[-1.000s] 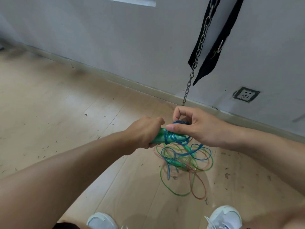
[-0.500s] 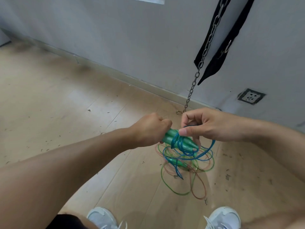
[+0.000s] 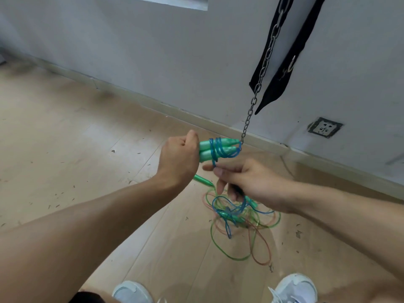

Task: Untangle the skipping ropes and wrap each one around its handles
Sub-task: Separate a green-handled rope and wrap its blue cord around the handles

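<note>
My left hand (image 3: 178, 159) grips two green handles (image 3: 209, 149) held side by side, tips pointing right. A blue rope (image 3: 218, 149) is coiled a few turns around them. One strand drops from the coils to my right hand (image 3: 244, 182), which pinches it just below the handles. More blue rope hangs from that hand into a tangle (image 3: 238, 217) of blue, green and orange ropes on the floor. Another green handle (image 3: 202, 179) pokes out below my left wrist, and others lie half hidden in the tangle.
A metal chain (image 3: 260, 82) and black straps (image 3: 282, 68) hang against the grey wall right behind the handles. A wall socket (image 3: 324, 127) sits low at the right. My white shoes (image 3: 293, 288) stand on the dusty wooden floor (image 3: 65, 138) just below the tangle.
My right hand has come off the handles and moved down below them, drawing the blue strand with it. My left hand and the handles have risen a little.
</note>
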Available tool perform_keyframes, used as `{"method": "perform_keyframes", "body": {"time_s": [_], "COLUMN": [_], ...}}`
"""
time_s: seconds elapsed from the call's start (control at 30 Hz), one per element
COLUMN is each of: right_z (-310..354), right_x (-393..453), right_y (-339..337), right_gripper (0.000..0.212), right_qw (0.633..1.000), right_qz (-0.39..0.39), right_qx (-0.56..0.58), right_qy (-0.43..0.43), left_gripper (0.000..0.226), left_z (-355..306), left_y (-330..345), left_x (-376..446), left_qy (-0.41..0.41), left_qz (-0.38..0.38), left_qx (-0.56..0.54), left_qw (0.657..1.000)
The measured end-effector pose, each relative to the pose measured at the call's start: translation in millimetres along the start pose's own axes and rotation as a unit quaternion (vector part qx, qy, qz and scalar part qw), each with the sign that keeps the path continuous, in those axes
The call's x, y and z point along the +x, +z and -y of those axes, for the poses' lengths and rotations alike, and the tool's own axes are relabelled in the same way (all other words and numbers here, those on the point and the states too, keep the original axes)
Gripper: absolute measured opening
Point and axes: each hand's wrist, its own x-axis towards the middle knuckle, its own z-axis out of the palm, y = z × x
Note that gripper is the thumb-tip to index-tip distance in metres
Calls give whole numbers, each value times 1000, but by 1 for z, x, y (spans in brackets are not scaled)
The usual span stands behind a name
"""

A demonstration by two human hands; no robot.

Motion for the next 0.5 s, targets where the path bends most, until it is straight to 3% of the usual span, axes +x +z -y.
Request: {"method": "perform_keyframes", "body": {"time_s": [0.13, 0.23, 0.4, 0.5], "right_z": [15, 32, 41, 36], "right_x": [-14, -23, -22, -16], "right_y": [12, 3, -17, -24], "right_gripper": [21, 28, 28, 28], "right_qw": [980, 950, 930, 943], "right_qz": [1, -51, -158, -181], "right_qx": [-196, -299, -301, -242], "right_qy": [-24, -72, -141, -136], "left_gripper": [54, 56, 58, 60], "left_z": [7, 13, 10, 5], "left_y": [-8, -11, -8, -5], "left_x": [10, 15, 6, -1], "left_qy": [21, 54, 184, 251], "left_qz": [-33, -35, -1, 18], "left_qx": [110, 193, 219, 178], "left_qw": [993, 979, 958, 951]}}
